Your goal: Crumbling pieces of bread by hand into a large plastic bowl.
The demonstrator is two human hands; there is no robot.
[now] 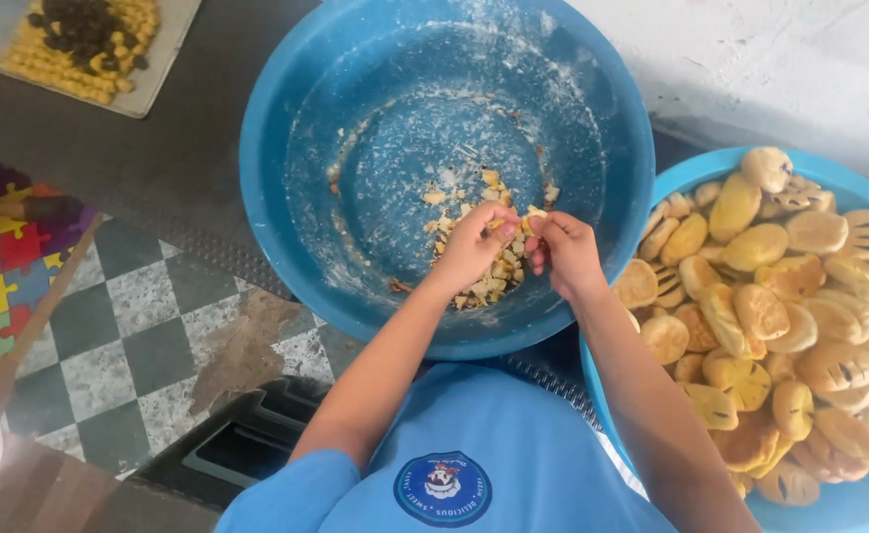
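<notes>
Head view: both hands meet over the middle of a large blue basin point(286, 148), its inside dusted with flour. The left hand point(474, 245) and right hand point(565, 252) each have their grip pinched on a small yellow pastry piece point(528, 219) held between them, fingertips close together as if pulling it apart. Held low over the basin, the bits drop onto the heap of crumbled pieces point(489, 276) below. Just right, touching the basin's rim, a second blue bowl point(696, 163) brims with whole baked pastries point(780, 316), within easy reach. A tray of yellow sweets point(89, 44) sits at the top left, and a puzzle mat point(5, 266) lies on the checkered floor point(138, 355).
</notes>
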